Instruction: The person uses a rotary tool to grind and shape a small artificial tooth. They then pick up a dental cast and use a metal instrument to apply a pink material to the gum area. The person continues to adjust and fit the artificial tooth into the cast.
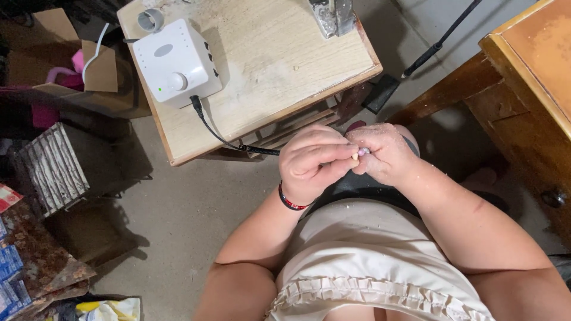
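Near my lap, my left hand (312, 163) was curled tight around a corded handpiece, its black cable (229, 139) running far-left to the white control box (175, 62) on the dusty wooden table (285, 65). My right hand (383, 153) pinched a small pale piece (360, 153) at the tip. I judged I was mid-grinding; the next pass needed steady, light pressure.

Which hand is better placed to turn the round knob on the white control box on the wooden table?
The left hand, probably. The white control box sits on the left part of the wooden table, on that hand's side. The right hand is farther away and pinches a small pale piece.
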